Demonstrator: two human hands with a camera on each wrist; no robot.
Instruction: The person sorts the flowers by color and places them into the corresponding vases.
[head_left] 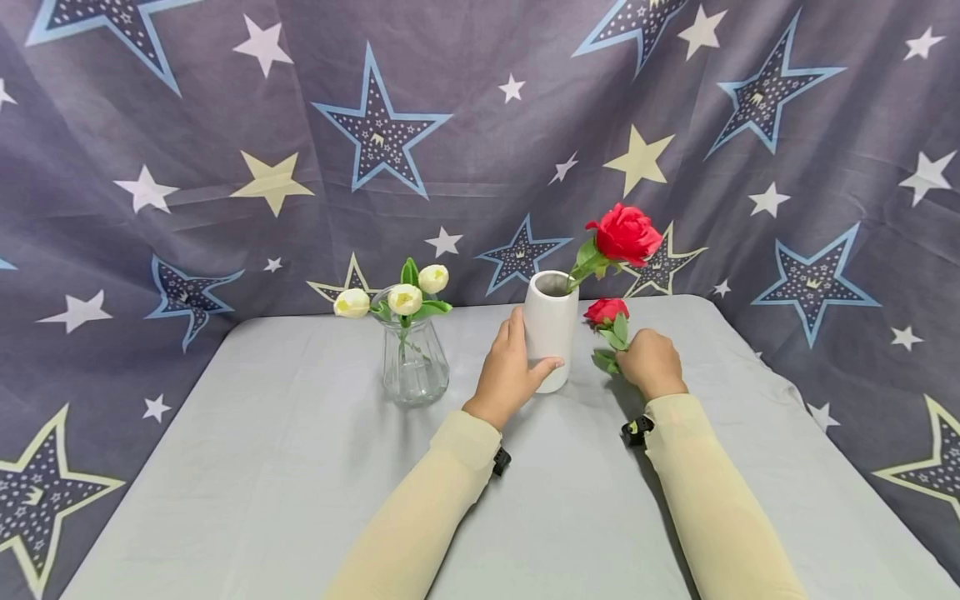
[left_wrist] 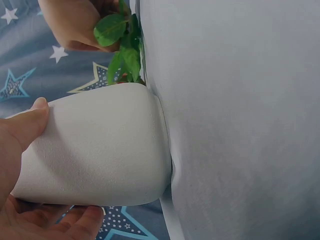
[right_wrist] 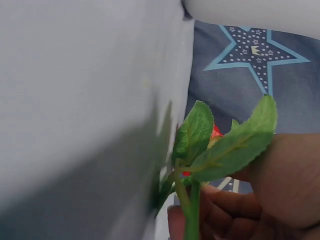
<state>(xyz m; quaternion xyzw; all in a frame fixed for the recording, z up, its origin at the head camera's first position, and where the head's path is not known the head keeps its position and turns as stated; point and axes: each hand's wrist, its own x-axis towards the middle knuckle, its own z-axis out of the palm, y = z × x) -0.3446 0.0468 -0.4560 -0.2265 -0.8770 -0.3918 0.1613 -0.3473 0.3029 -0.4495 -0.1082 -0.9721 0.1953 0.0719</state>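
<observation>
A white vase (head_left: pixel 553 333) stands upright on the table, and my left hand (head_left: pixel 513 371) grips its side with the thumb across the front. One red rose (head_left: pixel 627 235) leans out of the vase's mouth to the right. To the right of the vase, my right hand (head_left: pixel 651 363) holds the stem of a second red rose (head_left: pixel 606 312), low over the table. Green leaves (right_wrist: pixel 235 145) of this rose fill the middle of the right wrist view, with the stem against my fingers. In the left wrist view the vase's lower part (left_wrist: pixel 100 145) lies between thumb and fingers.
Left of the white vase stands a clear glass vase (head_left: pixel 415 371) with several pale yellow tulips (head_left: pixel 405 299). A grey cloth covers the table (head_left: pixel 262 467). Behind it hangs a dark curtain (head_left: pixel 465 50) printed with stars.
</observation>
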